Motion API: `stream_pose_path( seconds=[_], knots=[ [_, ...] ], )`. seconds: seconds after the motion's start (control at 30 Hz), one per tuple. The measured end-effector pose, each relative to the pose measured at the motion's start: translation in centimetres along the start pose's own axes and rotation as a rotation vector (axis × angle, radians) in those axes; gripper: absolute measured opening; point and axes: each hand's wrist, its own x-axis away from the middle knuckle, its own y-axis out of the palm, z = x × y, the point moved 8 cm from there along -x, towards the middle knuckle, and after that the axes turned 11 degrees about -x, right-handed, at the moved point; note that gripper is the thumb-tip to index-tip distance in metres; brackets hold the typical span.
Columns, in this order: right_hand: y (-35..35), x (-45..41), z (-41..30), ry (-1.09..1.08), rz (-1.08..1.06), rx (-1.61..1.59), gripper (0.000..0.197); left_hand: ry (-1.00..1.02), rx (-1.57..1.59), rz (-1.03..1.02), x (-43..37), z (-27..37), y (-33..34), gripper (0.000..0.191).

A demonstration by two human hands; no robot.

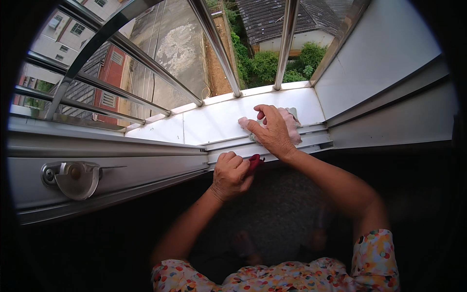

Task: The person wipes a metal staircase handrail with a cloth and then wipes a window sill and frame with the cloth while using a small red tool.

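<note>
My left hand (232, 174) is closed around a dark red cloth (255, 162) at the inner edge of the aluminium window track (228, 153). To its right, my right hand (270, 130) is over a crumpled pink and pale green cloth (290, 126) lying on the white tiled sill (211, 118) and partly over the track. Its thumb and index finger are bent with a gap between them. Whether the other fingers grip the cloth is hidden by the hand.
Shiny metal window bars (216, 47) rise from the sill's outer edge. A sliding window frame (146, 164) with a metal latch (74, 179) stands on the left. A white side wall (372, 73) bounds the sill on the right. Roofs and shrubs show outside, far below.
</note>
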Motion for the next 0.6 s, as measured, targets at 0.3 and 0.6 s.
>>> stream_pose_path(
  seconds=[0.3, 0.6],
  knots=[
    [5.9, 0.1, 4.1, -0.191, -0.335, 0.564, 0.025, 0.180, -0.142, -0.047, 0.7, -1.2, 2.2, 0.037],
    [13.5, -0.3, 2.7, -0.331, -0.651, 0.282, 0.013, 0.162, -0.147, -0.044, 1.1, -1.6, 2.5, 0.041]
  ],
)
